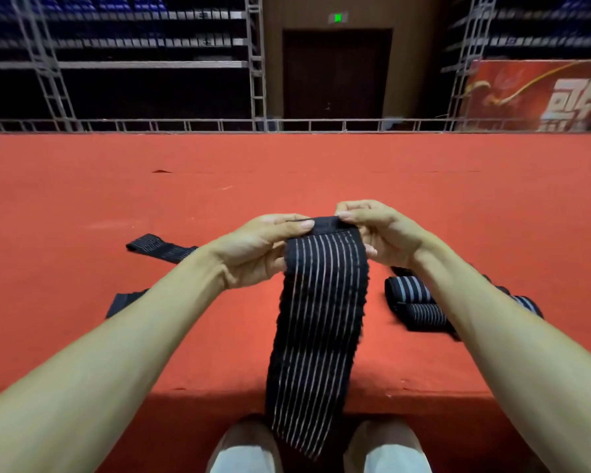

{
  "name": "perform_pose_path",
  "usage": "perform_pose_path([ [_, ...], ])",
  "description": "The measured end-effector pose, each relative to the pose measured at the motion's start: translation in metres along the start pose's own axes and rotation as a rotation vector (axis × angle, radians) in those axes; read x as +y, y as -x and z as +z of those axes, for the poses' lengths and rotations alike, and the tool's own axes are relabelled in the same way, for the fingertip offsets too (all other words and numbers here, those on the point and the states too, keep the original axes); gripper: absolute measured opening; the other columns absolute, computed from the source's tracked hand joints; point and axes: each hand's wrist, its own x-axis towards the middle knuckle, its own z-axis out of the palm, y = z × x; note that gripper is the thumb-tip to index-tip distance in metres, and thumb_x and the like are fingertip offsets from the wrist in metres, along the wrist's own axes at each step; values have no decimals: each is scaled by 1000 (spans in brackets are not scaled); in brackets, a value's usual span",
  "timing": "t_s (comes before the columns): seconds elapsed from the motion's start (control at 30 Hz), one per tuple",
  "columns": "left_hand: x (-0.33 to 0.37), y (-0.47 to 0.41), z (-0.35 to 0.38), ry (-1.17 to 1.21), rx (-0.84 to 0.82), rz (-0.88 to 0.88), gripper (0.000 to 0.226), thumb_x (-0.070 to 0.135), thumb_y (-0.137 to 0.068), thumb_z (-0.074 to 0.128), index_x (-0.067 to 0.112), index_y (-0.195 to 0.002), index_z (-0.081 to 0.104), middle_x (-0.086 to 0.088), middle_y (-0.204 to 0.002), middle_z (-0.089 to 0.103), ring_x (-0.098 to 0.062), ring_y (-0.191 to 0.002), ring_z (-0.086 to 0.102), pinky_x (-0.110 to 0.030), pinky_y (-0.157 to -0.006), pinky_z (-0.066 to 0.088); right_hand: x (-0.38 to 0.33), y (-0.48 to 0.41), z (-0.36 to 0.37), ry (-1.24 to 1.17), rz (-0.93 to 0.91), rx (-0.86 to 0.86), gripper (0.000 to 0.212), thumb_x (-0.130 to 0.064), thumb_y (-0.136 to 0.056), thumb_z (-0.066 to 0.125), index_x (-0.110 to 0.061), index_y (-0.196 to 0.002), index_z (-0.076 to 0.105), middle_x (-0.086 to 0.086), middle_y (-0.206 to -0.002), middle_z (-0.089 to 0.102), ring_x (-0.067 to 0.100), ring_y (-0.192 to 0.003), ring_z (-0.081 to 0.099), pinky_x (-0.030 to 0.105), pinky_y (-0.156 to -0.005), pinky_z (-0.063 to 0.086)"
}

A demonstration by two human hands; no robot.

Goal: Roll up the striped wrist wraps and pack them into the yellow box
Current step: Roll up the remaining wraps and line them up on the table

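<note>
A long black wrist wrap (316, 322) with thin pale stripes hangs down from my two hands over the edge of the red carpeted platform. My left hand (256, 249) pinches its top left corner between thumb and fingers. My right hand (377, 232) pinches the top right corner, where the end is folded over. Two rolled striped wraps (413, 300) lie on the carpet under my right forearm. Another wrap (161, 249) lies flat and unrolled on the carpet to the left, partly hidden by my left forearm. No yellow box is in view.
The red carpet (287, 179) stretches far ahead to a metal truss rail (287, 126). The platform's front edge (423, 396) runs just before my shoes (246, 452). A red banner (539, 95) stands at the back right.
</note>
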Motion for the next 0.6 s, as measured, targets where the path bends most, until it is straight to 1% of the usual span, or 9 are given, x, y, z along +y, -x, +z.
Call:
perform_pose_path([
  [0.07, -7, -8, -4, -62, 70, -5, 10, 15, -89, 60, 9, -97, 59, -1, -73, 61, -5, -53, 59, -16, -45, 50, 8, -9, -6, 48, 28, 104, 28, -20, -82, 73, -10, -76, 48, -4, -51, 45, 7, -37, 42, 16, -38, 31],
  [0.13, -25, -19, -13, -298, 188, -36, 3, 12, -95, 57, 10, -96, 56, -1, -69, 59, -5, -48, 56, -18, -43, 46, 28, -17, -14, 157, 128, 237, 20, -15, -85, 68, -11, -75, 52, -2, -55, 44, 8, -42, 39, 18, -40, 32],
  [0.2, -51, -32, -26, -479, 256, -44, 5, 14, -97, 56, 10, -98, 54, -5, -72, 58, -8, -49, 56, -22, -45, 46, 58, -25, -25, 222, 218, 317, 17, -14, -87, 68, -11, -76, 55, -1, -58, 47, 10, -45, 40, 21, -43, 33],
  [0.27, -73, -46, -38, -498, 291, -8, 6, 14, -98, 55, 8, -99, 53, -7, -75, 58, -9, -54, 57, -25, -46, 47, 85, -34, -36, 209, 234, 381, 20, -20, -88, 69, -13, -75, 56, -2, -58, 47, 12, -46, 40, 23, -46, 30],
  [0.37, -94, -68, -54, -498, 324, 58, 4, 14, -99, 52, 10, -101, 53, -6, -76, 56, -13, -58, 55, -28, -45, 45, 110, -48, -52, 198, 208, 430, 30, -34, -92, 65, -18, -69, 53, -3, -57, 39, 12, -47, 34, 27, -49, 23],
  [0.43, -109, -83, -65, -498, 345, 105, 4, 13, -99, 53, 15, -100, 56, -4, -77, 56, -14, -60, 52, -27, -46, 43, 122, -58, -61, 214, 203, 437, 34, -43, -93, 59, -16, -73, 55, -3, -58, 36, 12, -47, 33, 27, -49, 23],
  [0.47, -116, -90, -70, -514, 358, 137, 7, 12, -98, 54, 17, -99, 59, -2, -79, 57, -13, -64, 52, -26, -50, 44, 129, -63, -65, 225, 202, 449, 36, -46, -93, 58, -13, -77, 56, -2, -59, 35, 12, -47, 33, 26, -48, 23],
  [0.57, -145, -115, -92, -573, 390, 223, 18, 5, -93, 59, 22, -96, 64, 7, -91, 66, -5, -83, 58, -22, -79, 46, 158, -80, -82, 236, 216, 514, 38, -46, -94, 58, -9, -86, 60, 1, -58, 36, 11, -45, 34, 23, -45, 25],
  [0.6, -154, -120, -97, -576, 404, 236, 21, 3, -92, 59, 24, -95, 64, 9, -94, 67, -3, -87, 59, -21, -84, 45, 168, -85, -84, 230, 220, 541, 37, -43, -94, 59, -8, -86, 61, 2, -57, 38, 11, -44, 35, 23, -44, 26],
])
